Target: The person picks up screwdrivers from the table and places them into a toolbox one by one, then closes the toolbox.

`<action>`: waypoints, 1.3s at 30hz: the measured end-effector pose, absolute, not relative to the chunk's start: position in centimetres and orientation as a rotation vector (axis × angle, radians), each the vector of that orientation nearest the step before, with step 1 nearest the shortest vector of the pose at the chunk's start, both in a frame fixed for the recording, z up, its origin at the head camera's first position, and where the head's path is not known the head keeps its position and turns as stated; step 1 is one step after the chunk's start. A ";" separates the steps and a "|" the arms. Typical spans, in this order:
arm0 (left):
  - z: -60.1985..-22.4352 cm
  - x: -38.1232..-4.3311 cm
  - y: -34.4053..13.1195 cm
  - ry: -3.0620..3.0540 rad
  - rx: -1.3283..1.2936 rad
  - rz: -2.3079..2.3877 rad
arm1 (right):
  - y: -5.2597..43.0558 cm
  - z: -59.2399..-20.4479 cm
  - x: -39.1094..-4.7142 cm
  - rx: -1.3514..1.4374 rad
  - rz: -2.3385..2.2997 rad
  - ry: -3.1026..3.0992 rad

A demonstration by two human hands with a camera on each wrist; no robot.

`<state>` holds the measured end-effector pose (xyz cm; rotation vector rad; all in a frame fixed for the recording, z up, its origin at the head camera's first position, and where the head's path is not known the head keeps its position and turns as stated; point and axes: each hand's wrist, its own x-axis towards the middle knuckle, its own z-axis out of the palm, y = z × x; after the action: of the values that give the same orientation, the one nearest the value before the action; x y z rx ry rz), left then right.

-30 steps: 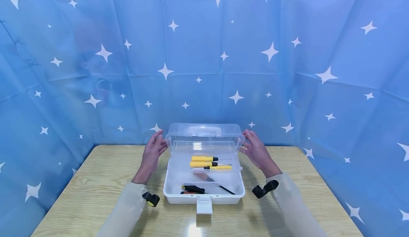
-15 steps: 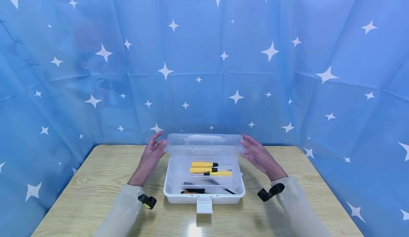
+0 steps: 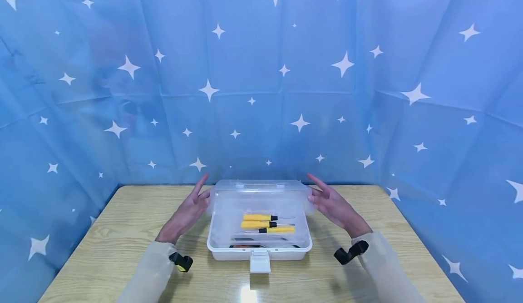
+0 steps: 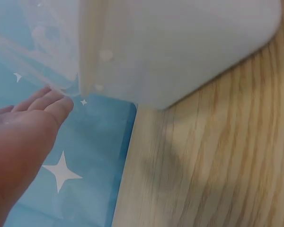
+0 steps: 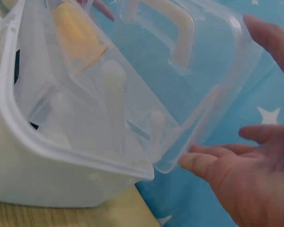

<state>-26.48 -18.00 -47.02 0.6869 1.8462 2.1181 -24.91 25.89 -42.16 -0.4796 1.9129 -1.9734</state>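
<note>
A white toolbox (image 3: pixel 259 254) stands on the table with its clear lid (image 3: pixel 261 186) raised. My left hand (image 3: pixel 189 210) is at the lid's left end, fingertips at its edge; the left wrist view shows the fingers (image 4: pixel 52 101) nearly straight. At the lid's right end is my right hand (image 3: pixel 333 203), thumb and fingers spread, with fingertips (image 5: pixel 196 161) at the edge in the right wrist view. Inside, a translucent tray carries yellow-handled screwdrivers (image 3: pixel 255 224). Dark tools (image 3: pixel 245 246) lie below it, mostly covered. The front latch (image 3: pixel 259 263) hangs down.
The wooden table (image 3: pixel 106 248) extends on both sides of the box. Behind it hangs a blue curtain (image 3: pixel 253 126) with white stars, close to the lid. A handle (image 5: pixel 182 42) sits on the lid.
The lid has swung lower and the tray of screwdrivers has come down and forward, covering more of the dark tools. Both hands have followed the lid's ends, their index fingers now extended.
</note>
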 end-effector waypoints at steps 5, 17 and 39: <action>-47.0 -26.3 -18.2 1.807 0.770 2.100 | 26.4 -42.7 -24.5 -0.611 -1.884 1.971; -47.2 -25.6 -18.9 1.703 0.779 2.004 | 26.7 -44.5 -23.7 -0.763 -1.957 1.749; -47.9 -24.7 -19.6 1.726 0.868 1.847 | 26.8 -46.5 -22.4 -0.858 -1.845 1.839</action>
<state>-24.65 -19.65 -47.91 0.8676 1.7256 1.8468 -22.44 26.79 -46.48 -0.8580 1.8391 -1.8446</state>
